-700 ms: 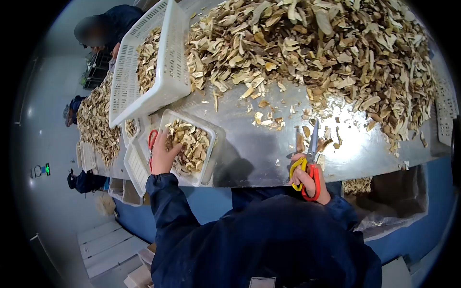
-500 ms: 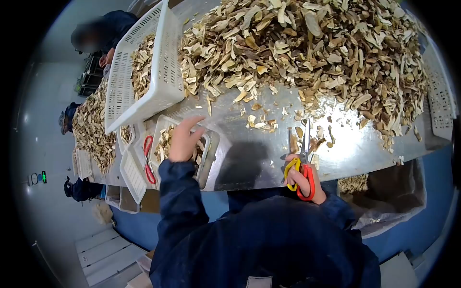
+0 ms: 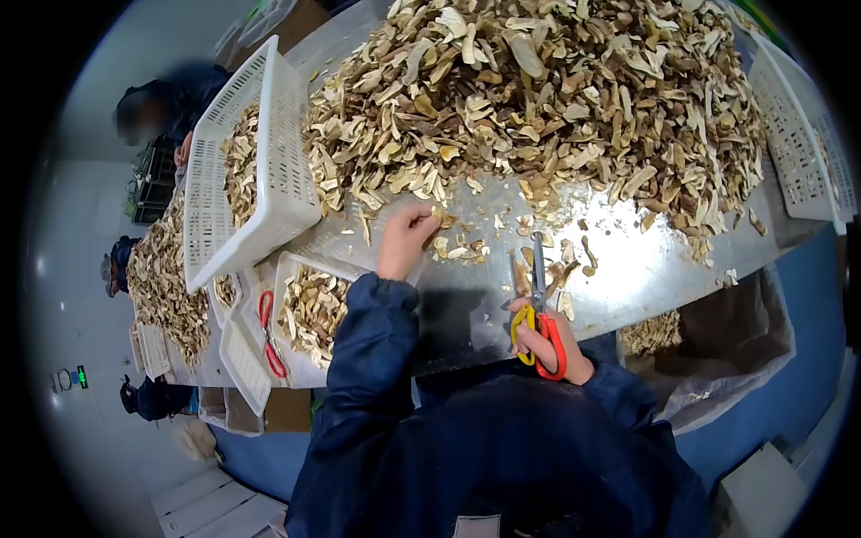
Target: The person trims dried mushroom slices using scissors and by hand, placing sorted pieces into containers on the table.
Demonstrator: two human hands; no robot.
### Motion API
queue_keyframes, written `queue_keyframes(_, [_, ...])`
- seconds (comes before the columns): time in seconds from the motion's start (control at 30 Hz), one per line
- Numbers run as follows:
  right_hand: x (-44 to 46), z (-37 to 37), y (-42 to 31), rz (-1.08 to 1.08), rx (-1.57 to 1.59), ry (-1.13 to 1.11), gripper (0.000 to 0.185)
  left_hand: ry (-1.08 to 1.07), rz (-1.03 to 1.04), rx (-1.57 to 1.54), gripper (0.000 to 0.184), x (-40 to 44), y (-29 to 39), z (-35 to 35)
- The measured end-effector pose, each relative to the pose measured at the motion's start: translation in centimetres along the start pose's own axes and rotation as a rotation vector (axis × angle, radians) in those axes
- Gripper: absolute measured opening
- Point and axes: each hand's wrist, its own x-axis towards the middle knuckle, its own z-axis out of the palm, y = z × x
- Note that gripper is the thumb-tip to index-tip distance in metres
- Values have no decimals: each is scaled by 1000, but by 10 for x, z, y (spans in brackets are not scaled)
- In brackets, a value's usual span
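Mushroom slice (image 3: 444, 217) seemingly being pinched by left hand (image 3: 405, 240).
Scissors (image 3: 539, 289), at 4 o'clock, being gripped by right hand (image 3: 578, 364), best kept clear.

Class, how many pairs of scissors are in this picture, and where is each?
2. The red-and-yellow scissors are in the right hand; the red scissors lie just left of the nearest tray. More could be hidden under the pile.

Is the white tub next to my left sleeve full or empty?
Not empty: pale brown slices cover its visible floor. Whether the tub is full I cannot tell; the left sleeve hides part.
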Motion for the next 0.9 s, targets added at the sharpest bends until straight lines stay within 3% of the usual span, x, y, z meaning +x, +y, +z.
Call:
queue_keyframes(0.13, [-3,2,-7,-95,-432,112,38,-214,-293,-925,14,-31,40,10])
queue_keyframes(0.17, [-5,3,-12,-117,-526,124,40,-413,-294,-1061,16,-32,25,3])
queue_keyframes(0.27, [-9,10,-17,-183,-676,179,45,-419,-390,-1200,19,-45,42,10])
queue_keyframes(0.4, [-14,20,-29,-126,-719,263,51,-486,-424,-1180,25,-53,46,17])
queue_keyframes(0.5, [-14,21,-36,-205,-646,287,59,-523,-445,-1094,22,-60,57,19])
queue_keyframes(0.7, [-15,23,-44,-283,-763,248,71,-315,-332,-851,15,-79,86,35])
queue_keyframes(0.8, [-15,23,-42,-302,-800,247,69,-326,-222,-708,13,-83,76,35])
queue_keyframes(0.9, [-15,25,-45,-163,-740,192,67,-346,-177,-623,13,-87,75,38])
